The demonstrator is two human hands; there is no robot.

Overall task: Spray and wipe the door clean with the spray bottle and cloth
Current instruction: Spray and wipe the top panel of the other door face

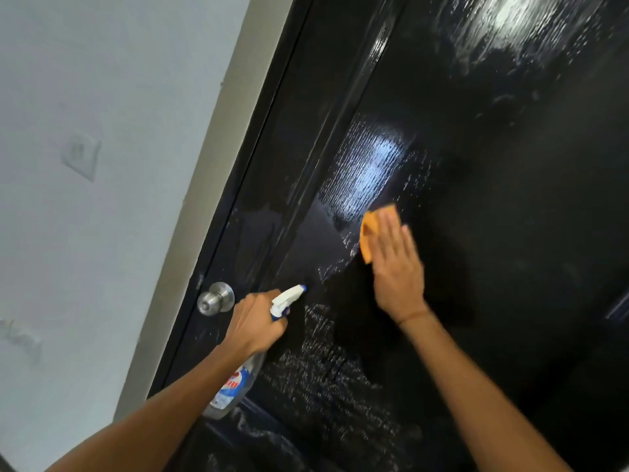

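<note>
A glossy black door (493, 199) fills the right of the head view, wet with streaks and droplets. My right hand (396, 264) lies flat with straight fingers on an orange cloth (369, 229), pressing it against the door panel. Only the cloth's upper left edge shows past the fingers. Lower left, my left hand (253, 321) grips the neck of a clear spray bottle (235, 386) with a white and blue trigger head (287, 299). Its nozzle points at the door, close to the surface.
A round silver door knob (216, 298) sits at the door's left edge, just left of my left hand. A beige door frame (190, 212) borders the door. The grey wall (85, 233) on the left carries a light switch plate (81, 155).
</note>
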